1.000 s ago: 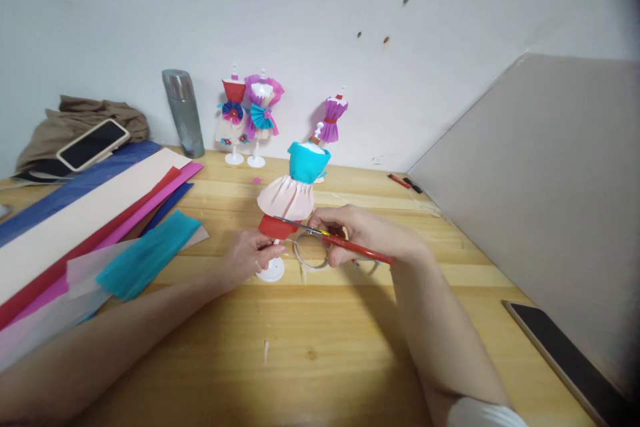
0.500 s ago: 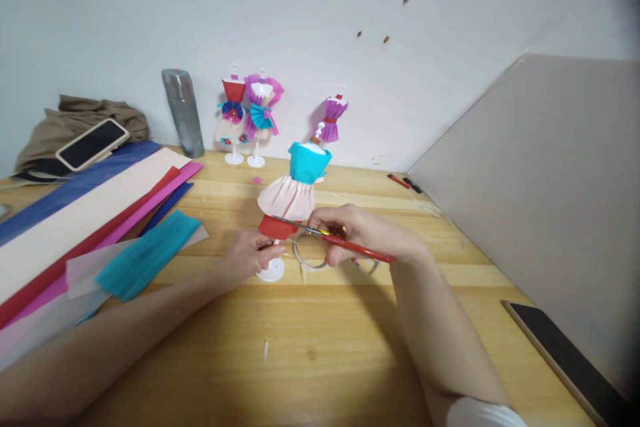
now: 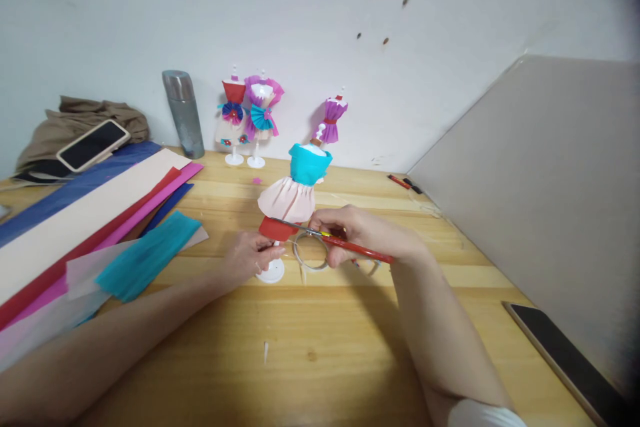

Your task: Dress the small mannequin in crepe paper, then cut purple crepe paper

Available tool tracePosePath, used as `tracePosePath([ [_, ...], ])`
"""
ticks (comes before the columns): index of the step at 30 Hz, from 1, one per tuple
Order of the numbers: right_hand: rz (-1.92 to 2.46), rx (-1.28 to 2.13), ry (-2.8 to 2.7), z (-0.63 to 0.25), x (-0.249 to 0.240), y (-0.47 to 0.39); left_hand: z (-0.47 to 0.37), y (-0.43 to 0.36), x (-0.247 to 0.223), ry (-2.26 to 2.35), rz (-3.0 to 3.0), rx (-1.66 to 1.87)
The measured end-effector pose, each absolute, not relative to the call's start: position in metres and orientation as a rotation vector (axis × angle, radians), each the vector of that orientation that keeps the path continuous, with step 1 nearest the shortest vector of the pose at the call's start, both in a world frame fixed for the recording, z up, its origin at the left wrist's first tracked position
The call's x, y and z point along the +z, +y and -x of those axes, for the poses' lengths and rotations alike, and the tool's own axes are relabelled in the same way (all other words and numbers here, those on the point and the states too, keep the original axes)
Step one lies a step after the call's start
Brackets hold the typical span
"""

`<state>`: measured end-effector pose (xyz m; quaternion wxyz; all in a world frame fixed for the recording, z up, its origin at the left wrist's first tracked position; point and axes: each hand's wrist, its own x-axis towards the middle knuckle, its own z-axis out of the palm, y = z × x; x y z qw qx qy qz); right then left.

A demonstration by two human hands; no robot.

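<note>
A small dress form [image 3: 311, 163] in a teal top and pale pink gathered skirt [image 3: 287, 199] leans over its white base [image 3: 271, 271]. Red material [image 3: 277, 229] shows below the skirt hem. My left hand [image 3: 247, 256] pinches the lower left edge of that red material, beside the stand's pole. In my right hand [image 3: 350, 233] are red-handled scissors [image 3: 357, 249], their blades pointing left along the front of the red material, just under the hem. Behind and below the scissors lies a roll of tape [image 3: 305, 261].
Coloured paper strips [image 3: 90, 199], a teal piece [image 3: 147, 255] and a phone [image 3: 93, 145] on brown cloth [image 3: 105, 111] lie left. A flask [image 3: 184, 113] and dressed forms [image 3: 261, 110] stand at the wall. Another phone [image 3: 560, 353] is at right.
</note>
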<state>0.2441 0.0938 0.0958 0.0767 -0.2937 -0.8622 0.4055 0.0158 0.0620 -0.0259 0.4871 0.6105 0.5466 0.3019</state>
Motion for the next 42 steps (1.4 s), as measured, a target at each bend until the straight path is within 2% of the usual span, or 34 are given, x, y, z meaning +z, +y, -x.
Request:
tracePosePath([
  [13,0.91,1.209,-2.59,-0.244,0.097,0.093,-0.013,0.064,-0.039,1.311,-1.494,0.765],
  [18,0.867,1.231,-2.697,-0.244,0.099,0.09,-0.014,0.064,-0.033,1.277,-1.448,0.769],
  [22,0.84,1.122,-2.74,-0.246,0.1,0.089,-0.016,0.063,-0.026,1.285,-1.403,0.762],
  [42,0.858,1.131,-2.604,-0.245,0.098,0.092,-0.017,0.062,-0.026,1.296,-1.451,0.781],
])
